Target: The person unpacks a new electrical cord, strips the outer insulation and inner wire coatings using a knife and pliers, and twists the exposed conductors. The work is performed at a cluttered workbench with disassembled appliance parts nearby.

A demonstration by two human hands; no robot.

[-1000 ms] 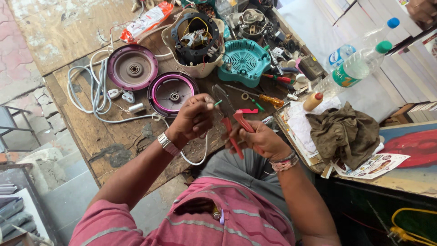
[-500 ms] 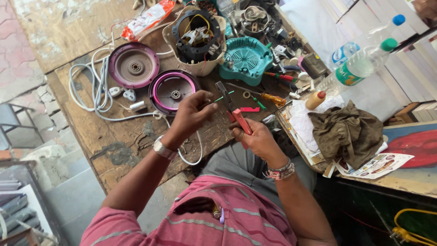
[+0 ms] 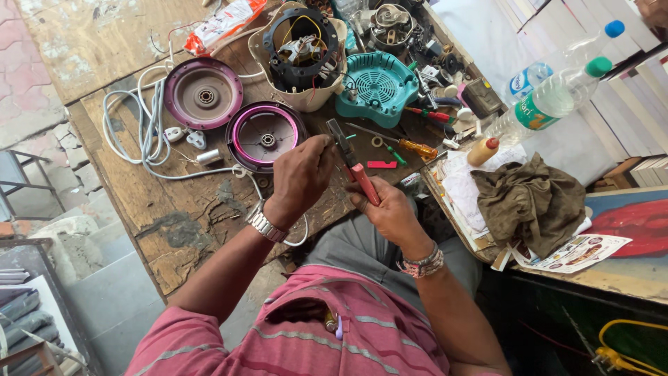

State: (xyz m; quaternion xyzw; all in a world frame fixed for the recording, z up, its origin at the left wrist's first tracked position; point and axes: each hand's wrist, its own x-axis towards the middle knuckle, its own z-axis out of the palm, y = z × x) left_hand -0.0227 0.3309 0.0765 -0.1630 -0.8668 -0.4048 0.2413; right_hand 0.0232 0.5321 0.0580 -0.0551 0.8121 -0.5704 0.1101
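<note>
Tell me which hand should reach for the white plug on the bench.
Left, probably. The left hand sits on the side of the white plug and only touches the tip of the red-handled pliers; the right hand has its grip round their handles and lies farther off.

- Pliers (image 3: 363, 179): red handles.
- Two round discs (image 3: 203, 92): purple rims, grey centres.
- Grille cover (image 3: 376, 87): teal.
- Screwdriver (image 3: 415, 147): orange handle.
- Cable (image 3: 142, 132): white.
- Shirt (image 3: 334, 334): pink, thin grey stripes.
- Rag (image 3: 529, 202): olive-brown.
- Bottle caps (image 3: 598, 67): green, blue.
</note>
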